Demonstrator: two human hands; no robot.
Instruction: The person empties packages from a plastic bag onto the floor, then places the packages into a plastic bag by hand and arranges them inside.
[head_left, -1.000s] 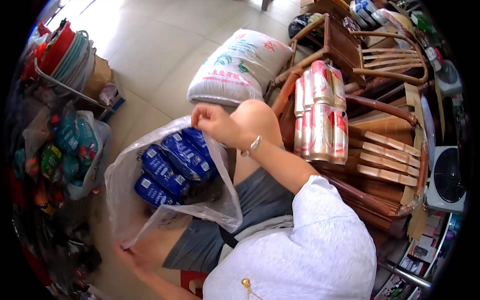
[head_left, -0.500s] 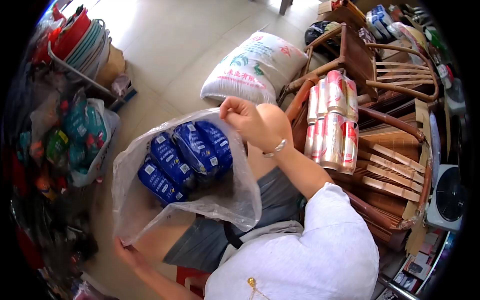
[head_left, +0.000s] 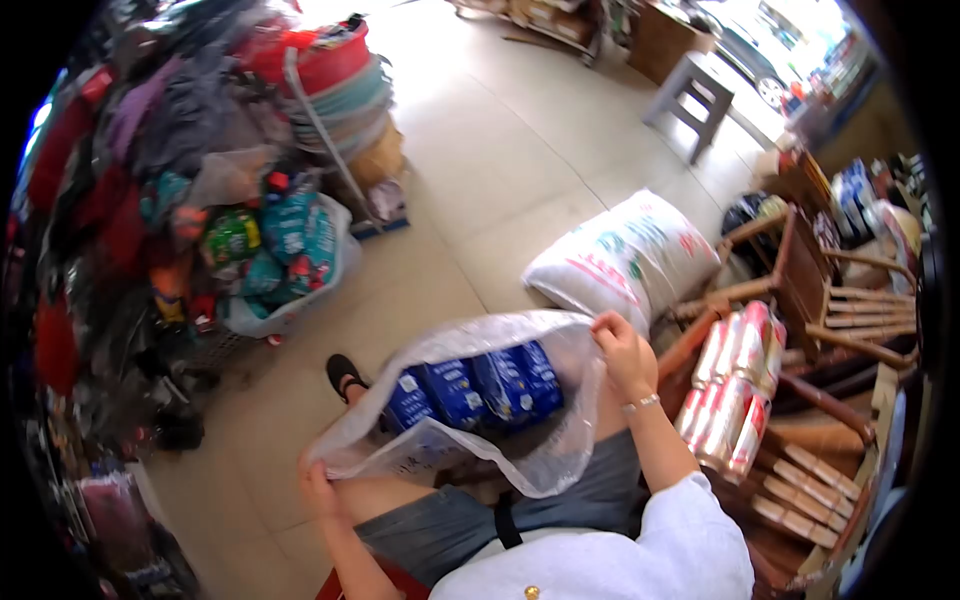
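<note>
A large clear plastic bag (head_left: pixel 500 462) hangs with its mouth spread wide between my two hands, over my lap. Several blue printed packs (head_left: pixel 455 392) lie inside it in a row, toward the far side. My left hand (head_left: pixel 318 488) pinches the bag's rim at its left end. At the right end, my right hand (head_left: pixel 622 350) is closed on the rim, with a bracelet on the wrist. The packs' lower parts are hidden by the near side of the bag.
A full white printed sack (head_left: pixel 625 250) lies on the floor ahead. Shrink-wrapped cans (head_left: pixel 730 385) rest on a wooden chair (head_left: pixel 810 480) to my right. Bagged goods (head_left: pixel 290 260) and stacked red basins (head_left: pixel 320 65) crowd the left. A grey stool (head_left: pixel 695 100) stands farther off.
My view has swung up and left, showing more floor and the stool. Both hands still hold the bag's rim, and the bag's mouth is now stretched wider sideways and flatter.
</note>
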